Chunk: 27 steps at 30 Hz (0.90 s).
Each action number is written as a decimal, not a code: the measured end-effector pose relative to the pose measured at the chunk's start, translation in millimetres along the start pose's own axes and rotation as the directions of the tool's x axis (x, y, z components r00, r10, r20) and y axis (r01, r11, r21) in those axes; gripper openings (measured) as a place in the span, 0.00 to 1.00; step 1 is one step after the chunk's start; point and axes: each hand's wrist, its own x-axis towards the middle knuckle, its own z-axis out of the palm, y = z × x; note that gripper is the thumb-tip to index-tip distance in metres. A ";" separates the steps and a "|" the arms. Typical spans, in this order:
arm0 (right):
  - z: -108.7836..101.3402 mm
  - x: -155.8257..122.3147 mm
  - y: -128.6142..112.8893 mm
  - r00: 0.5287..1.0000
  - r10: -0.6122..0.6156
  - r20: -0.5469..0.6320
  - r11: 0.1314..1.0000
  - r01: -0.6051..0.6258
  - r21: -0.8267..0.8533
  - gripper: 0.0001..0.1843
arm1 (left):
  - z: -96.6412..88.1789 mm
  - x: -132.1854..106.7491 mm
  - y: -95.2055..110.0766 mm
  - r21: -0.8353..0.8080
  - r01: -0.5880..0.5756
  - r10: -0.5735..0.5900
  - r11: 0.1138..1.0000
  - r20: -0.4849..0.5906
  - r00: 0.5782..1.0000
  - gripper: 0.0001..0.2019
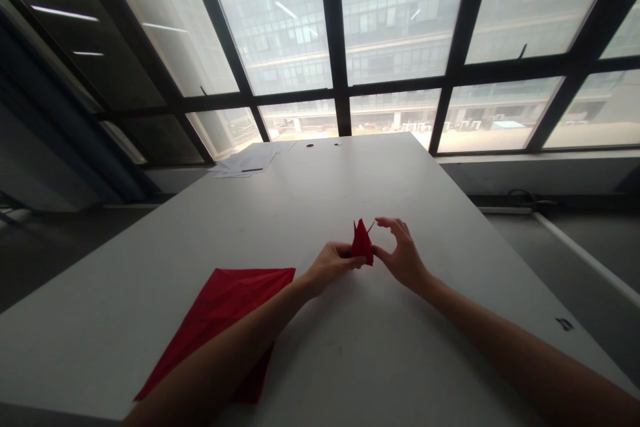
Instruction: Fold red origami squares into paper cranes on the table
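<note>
A small red folded paper figure (362, 241), with narrow points standing up at both sides like an origami crane, is held just above the table. My left hand (336, 261) pinches its lower left part between thumb and fingers. To its right, my right hand (397, 247) has thumb and fingers spread apart in a C shape. The right thumb tip is close to the figure's lower right edge; whether it touches, I cannot tell. The right index fingertip is beside the thin point on that side. A larger sheet of red paper (225, 300) lies partly under my left forearm.
The white table (330, 193) reaches toward large framed windows. White papers (245, 159) with a dark pen (252, 170) lie at the far left. A small dark tag (564, 324) is near the right edge. A blue curtain (65, 100) hangs at left.
</note>
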 end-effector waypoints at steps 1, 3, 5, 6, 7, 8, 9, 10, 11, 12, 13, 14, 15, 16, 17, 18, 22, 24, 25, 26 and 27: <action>1.6 -0.5 0.3 0.999 0.054 -0.004 0.997 -0.054 0.061 0.27 | 0.0 0.0 -0.2 -0.012 -0.001 0.001 1.000 0.001 1.000 0.14; 4.7 -1.5 0.9 0.991 0.136 0.013 0.979 -0.137 0.150 0.22 | 0.6 0.0 -0.7 -0.034 -0.003 0.003 0.999 0.007 1.000 0.15; 7.0 -2.3 0.8 0.977 0.198 0.077 0.951 -0.210 0.226 0.15 | 1.5 0.2 -1.4 -0.051 0.000 0.000 0.999 0.006 1.000 0.15; 7.8 -2.5 0.1 0.967 0.225 0.118 0.931 -0.249 0.267 0.12 | 1.9 0.2 -1.8 -0.057 0.002 -0.002 0.998 0.004 1.000 0.16; 8.2 -2.5 -1.1 0.954 0.254 0.160 0.903 -0.293 0.314 0.12 | 2.3 0.3 -2.0 -0.064 0.004 -0.004 0.998 0.001 1.000 0.16; 8.2 -2.4 -2.9 0.939 0.281 0.197 0.870 -0.336 0.361 0.12 | 2.5 0.3 -2.0 -0.068 0.007 -0.007 0.998 -0.001 1.000 0.16; 8.0 -2.1 -5.1 0.927 0.302 0.222 0.839 -0.369 0.400 0.13 | 2.7 0.2 -1.8 -0.068 0.009 -0.009 0.998 -0.001 1.000 0.17; 7.5 -1.7 -7.5 0.920 0.313 0.234 0.817 -0.387 0.428 0.15 | 2.8 0.1 -1.3 -0.063 0.011 -0.011 0.998 0.003 1.000 0.17; 6.9 -1.3 -9.8 0.916 0.317 0.245 0.800 -0.397 0.450 0.16 | 2.8 -0.2 -0.7 -0.057 0.012 -0.011 0.998 0.009 1.000 0.17; 6.3 -0.9 -11.9 0.914 0.315 0.256 0.787 -0.402 0.468 0.18 | 2.9 -0.5 0.0 -0.051 0.013 -0.012 0.999 0.016 1.000 0.17; 5.9 -0.7 -13.4 0.913 0.312 0.264 0.777 -0.405 0.482 0.18 | 3.1 -0.8 0.8 -0.045 0.016 -0.015 0.999 0.023 1.000 0.17; 5.6 -0.6 -14.3 0.912 0.310 0.269 0.769 -0.407 0.493 0.18 | 3.4 -1.2 1.4 -0.038 0.019 -0.019 0.999 0.024 1.000 0.17; 5.7 -0.7 -14.5 0.911 0.315 0.266 0.762 -0.410 0.500 0.17 | 3.8 -1.4 1.8 -0.027 0.023 -0.022 0.999 0.022 1.000 0.17; 5.9 -0.9 -14.1 0.909 0.327 0.258 0.757 -0.415 0.505 0.16 | 4.4 -1.6 2.0 -0.015 0.025 -0.025 1.000 0.015 1.000 0.17; 6.4 -1.2 -13.1 0.907 0.340 0.249 0.752 -0.421 0.507 0.15 | 5.1 -1.7 1.9 -0.002 0.027 -0.027 1.000 0.005 1.000 0.17; 7.0 -1.6 -11.8 0.903 0.354 0.241 0.748 -0.429 0.507 0.15 | 5.8 -1.6 1.4 0.010 0.027 -0.027 1.000 -0.009 1.000 0.17; 9.7 -3.1 -7.6 0.885 0.383 0.264 0.725 -0.465 0.508 0.16 | 7.8 -0.1 -3.8 0.019 0.007 -0.005 1.000 -0.103 0.995 0.19; 10.7 -3.7 -7.0 0.881 0.381 0.280 0.719 -0.473 0.510 0.16 | 7.9 0.8 -7.4 0.017 -0.002 0.004 1.000 -0.132 0.991 0.20; 11.1 -3.9 -6.9 0.881 0.374 0.291 0.718 -0.474 0.510 0.16 | 7.8 1.2 -9.0 0.017 -0.006 0.009 1.000 -0.136 0.991 0.20; 11.5 -4.2 -6.9 0.880 0.366 0.304 0.717 -0.475 0.511 0.16 | 7.7 1.4 -10.3 0.017 -0.012 0.014 1.000 -0.139 0.990 0.20; 11.9 -4.6 -6.8 0.878 0.359 0.317 0.716 -0.477 0.509 0.16 | 7.5 1.6 -11.3 0.018 -0.018 0.021 1.000 -0.143 0.989 0.20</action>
